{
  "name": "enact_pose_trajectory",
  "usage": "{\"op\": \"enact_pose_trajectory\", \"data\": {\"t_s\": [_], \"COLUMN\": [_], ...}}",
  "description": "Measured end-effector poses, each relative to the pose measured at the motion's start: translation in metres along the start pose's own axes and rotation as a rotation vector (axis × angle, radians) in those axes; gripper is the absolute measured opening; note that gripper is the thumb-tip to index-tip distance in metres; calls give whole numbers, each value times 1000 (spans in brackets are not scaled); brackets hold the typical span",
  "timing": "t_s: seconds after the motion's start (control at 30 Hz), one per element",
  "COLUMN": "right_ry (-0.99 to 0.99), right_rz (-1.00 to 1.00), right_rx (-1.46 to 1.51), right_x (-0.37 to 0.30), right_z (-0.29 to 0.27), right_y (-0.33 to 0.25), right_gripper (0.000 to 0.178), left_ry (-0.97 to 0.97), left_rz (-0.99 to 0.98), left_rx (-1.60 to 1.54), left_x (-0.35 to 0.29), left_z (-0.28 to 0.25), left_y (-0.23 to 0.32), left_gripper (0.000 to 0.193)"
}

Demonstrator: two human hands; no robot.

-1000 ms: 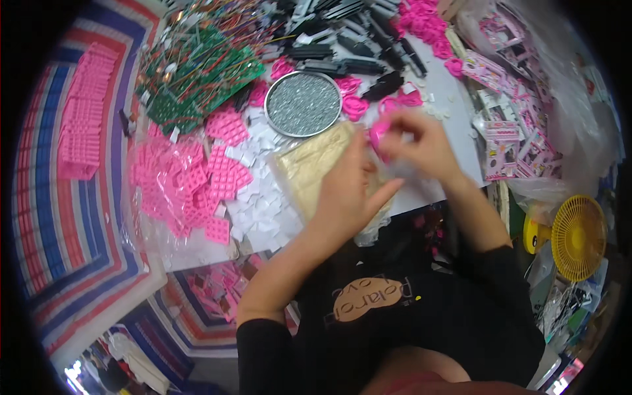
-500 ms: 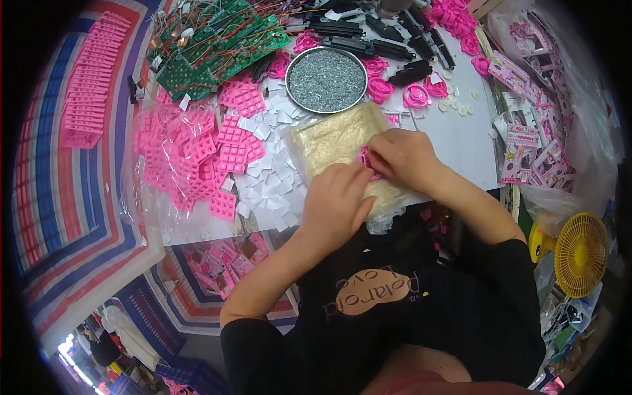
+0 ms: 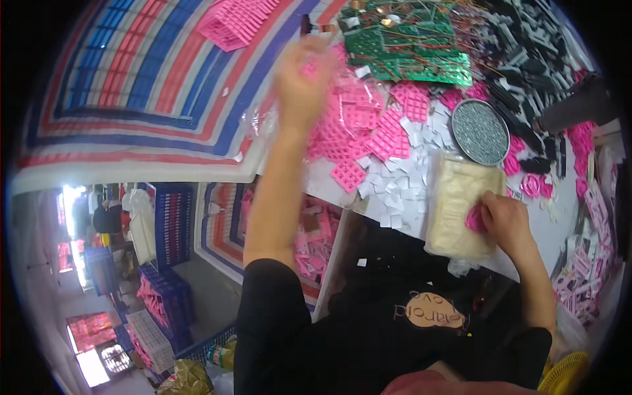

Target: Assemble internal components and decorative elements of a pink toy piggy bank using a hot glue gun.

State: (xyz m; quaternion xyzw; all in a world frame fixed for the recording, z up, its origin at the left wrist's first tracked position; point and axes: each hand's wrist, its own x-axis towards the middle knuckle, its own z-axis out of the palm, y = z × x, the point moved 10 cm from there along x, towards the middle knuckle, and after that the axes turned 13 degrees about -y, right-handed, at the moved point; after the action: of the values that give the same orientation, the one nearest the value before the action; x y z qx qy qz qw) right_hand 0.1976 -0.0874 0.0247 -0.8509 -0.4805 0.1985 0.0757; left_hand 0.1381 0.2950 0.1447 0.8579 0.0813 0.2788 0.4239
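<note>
My right hand (image 3: 507, 222) is closed on a small pink plastic piece (image 3: 473, 218), resting over a cream-coloured pad wrapped in clear plastic (image 3: 454, 197). Far out to the left, my left hand (image 3: 304, 85) is raised beside a heap of pink plastic keypad grids (image 3: 352, 125). Motion smears its fingers, and a bit of pink shows at them; whether it is held I cannot make out. Behind the pad stands a round metal dish (image 3: 481, 131) full of tiny silvery screws or pins.
Green circuit boards with wires (image 3: 401, 46) lie at the back, with black plastic parts (image 3: 526, 39) to their right. White paper squares (image 3: 392, 191) are scattered left of the pad. A stack of pink frames (image 3: 240, 23) sits on the striped sheet (image 3: 164, 131).
My left hand has left the pad and swung far to the left, past the pink grids. My right hand stays at the pad with the pink piece. The view has turned left.
</note>
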Motion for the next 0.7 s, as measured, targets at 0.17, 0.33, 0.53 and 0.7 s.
{"op": "enact_pose_trajectory", "data": {"t_s": [0.17, 0.33, 0.53, 0.7], "right_ry": [-10, -23, -3, -141], "right_rz": [1, 52, 95, 132], "right_rx": [19, 18, 55, 109], "right_x": [4, 3, 0, 4], "right_z": [2, -1, -6, 11], "right_y": [-6, -5, -2, 9], "right_gripper": [11, 11, 13, 17], "left_ry": [180, -247, -220, -398], "left_rz": [-613, -760, -735, -654], "left_rx": [706, 1050, 1283, 1490], "left_x": [79, 134, 205, 218], "left_z": [-191, -189, -211, -291], "left_y": [-221, -311, -401, -457], "left_gripper": [67, 86, 81, 56]}}
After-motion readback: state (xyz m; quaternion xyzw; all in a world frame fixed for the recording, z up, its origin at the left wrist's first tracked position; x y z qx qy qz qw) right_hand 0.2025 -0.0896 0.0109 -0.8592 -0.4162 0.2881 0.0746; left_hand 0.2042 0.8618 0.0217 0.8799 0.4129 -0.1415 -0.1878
